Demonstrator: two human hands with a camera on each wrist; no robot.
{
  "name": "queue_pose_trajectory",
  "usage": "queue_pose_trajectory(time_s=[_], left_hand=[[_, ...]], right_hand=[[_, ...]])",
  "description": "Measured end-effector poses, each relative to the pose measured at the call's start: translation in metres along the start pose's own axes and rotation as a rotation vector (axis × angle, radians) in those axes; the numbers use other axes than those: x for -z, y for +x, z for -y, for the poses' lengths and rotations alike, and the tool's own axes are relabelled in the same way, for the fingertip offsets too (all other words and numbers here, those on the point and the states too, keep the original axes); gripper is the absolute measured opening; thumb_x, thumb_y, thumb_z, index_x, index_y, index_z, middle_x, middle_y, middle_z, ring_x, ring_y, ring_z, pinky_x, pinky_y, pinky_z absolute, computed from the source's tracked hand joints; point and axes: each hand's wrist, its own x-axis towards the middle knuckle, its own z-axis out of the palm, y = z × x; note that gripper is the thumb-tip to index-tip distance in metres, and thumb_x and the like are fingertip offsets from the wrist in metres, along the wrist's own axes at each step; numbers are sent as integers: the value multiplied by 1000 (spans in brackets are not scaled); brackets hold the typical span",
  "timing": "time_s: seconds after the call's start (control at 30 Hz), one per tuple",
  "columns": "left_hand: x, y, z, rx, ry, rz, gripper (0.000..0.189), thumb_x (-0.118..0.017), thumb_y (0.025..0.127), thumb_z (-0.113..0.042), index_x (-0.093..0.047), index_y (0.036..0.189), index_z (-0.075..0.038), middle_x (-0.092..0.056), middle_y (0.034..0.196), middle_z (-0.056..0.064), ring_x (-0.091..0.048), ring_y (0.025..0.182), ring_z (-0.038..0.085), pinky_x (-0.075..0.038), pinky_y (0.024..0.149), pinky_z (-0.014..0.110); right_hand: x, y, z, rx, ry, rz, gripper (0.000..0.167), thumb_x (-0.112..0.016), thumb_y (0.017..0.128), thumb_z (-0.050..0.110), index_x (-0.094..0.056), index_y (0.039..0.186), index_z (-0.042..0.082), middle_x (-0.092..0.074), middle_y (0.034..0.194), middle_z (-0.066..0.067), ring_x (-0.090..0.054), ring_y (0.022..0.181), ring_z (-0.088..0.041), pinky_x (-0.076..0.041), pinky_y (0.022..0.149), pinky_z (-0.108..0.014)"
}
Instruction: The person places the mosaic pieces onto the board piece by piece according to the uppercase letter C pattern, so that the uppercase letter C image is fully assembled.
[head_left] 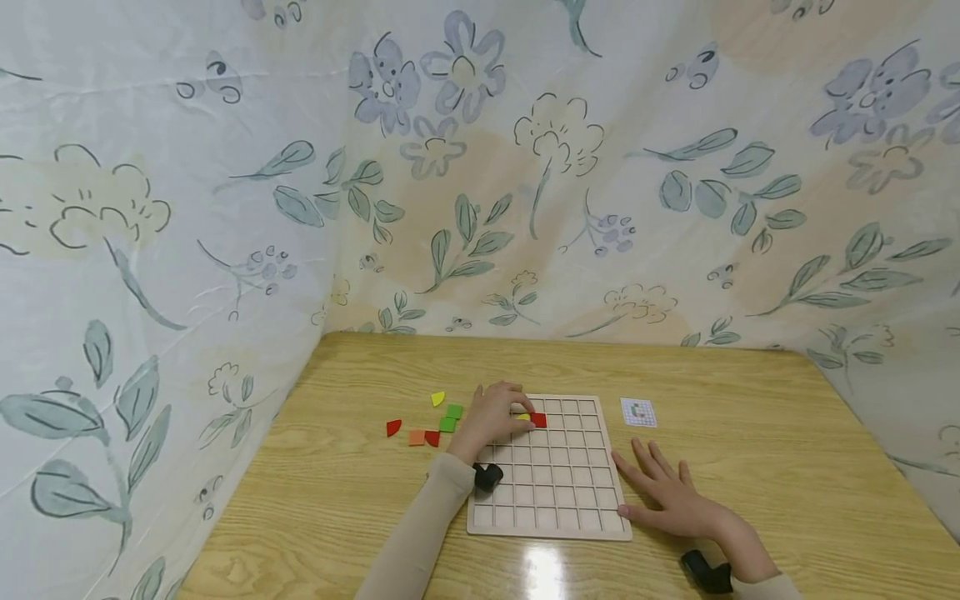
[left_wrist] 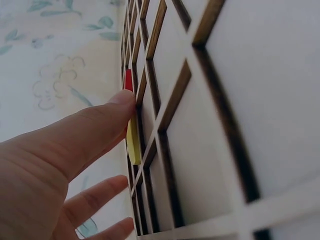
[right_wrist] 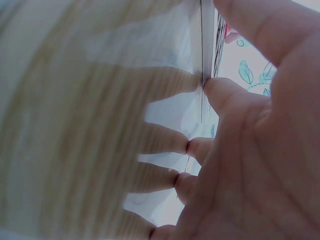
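The left hand (head_left: pixel 495 417) reaches over the far part of a pale gridded board (head_left: pixel 555 521). Its thumb and index finger pinch a yellow rounded piece (head_left: pixel 522 417), also visible below the thumb in the left wrist view (left_wrist: pixel 133 142). Right beside the fingertips, a red square tile (head_left: pixel 538 421) sits on the grid; the thumb partly covers it in the left wrist view. The right hand (head_left: pixel 671 496) lies spread on the table, its thumb and index fingertip against the board's right edge. In the right wrist view, its fingertips (right_wrist: pixel 220 92) rest by that edge.
Left of the board lie a yellow quarter-round piece (head_left: pixel 438 399), green squares (head_left: pixel 447 425), red quarter-round pieces (head_left: pixel 393 427) and an orange square (head_left: pixel 416 437). A small printed pattern card (head_left: pixel 638 412) is at the board's right. Flower-patterned cloth (head_left: pixel 480 208) borders the wooden table (head_left: pixel 300 500).
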Motion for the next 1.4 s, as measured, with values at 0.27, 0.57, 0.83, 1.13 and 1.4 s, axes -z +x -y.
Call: queue_pose_trajectory(time_s=[0.27,0.57,0.83,1.13,1.4], left_hand=[[1,0,-4,15,21,12,20,-71,79,-41,-69,96,-31,-52,134,0,-37,132,25,-17,107,64],[3,-3,-4,5,34,30,25,-70,80,-40,-69,103,-30,-49,137,3,-32,135,31,-16,107,63],[5,-5,-4,-10,52,45,28,-68,82,-38,-68,108,-29,-47,139,4,-31,136,31,-17,107,62],[3,-8,5,-30,-42,-25,23,-70,81,-35,-69,104,-29,-49,137,2,-34,134,28,-14,108,63],[9,-14,20,-33,-130,-55,22,-68,84,-30,-70,105,-22,-50,136,6,-38,131,26,-8,108,64]], right_hand=[[0,0,-1,1,5,1,70,-60,88,36,-29,146,11,-2,149,-32,6,132,-58,13,89,-78],[0,-1,0,-7,0,-6,71,-61,87,37,-30,145,11,-3,150,-32,4,132,-58,12,90,-78],[-1,0,0,6,9,-5,70,-61,87,35,-29,145,10,-2,149,-33,4,131,-59,13,89,-78],[-1,0,2,8,5,-8,70,-61,88,34,-30,145,9,-3,149,-33,4,131,-60,13,89,-78],[0,0,2,6,8,-3,70,-61,88,34,-29,145,9,-2,149,-33,5,131,-59,13,90,-77]])
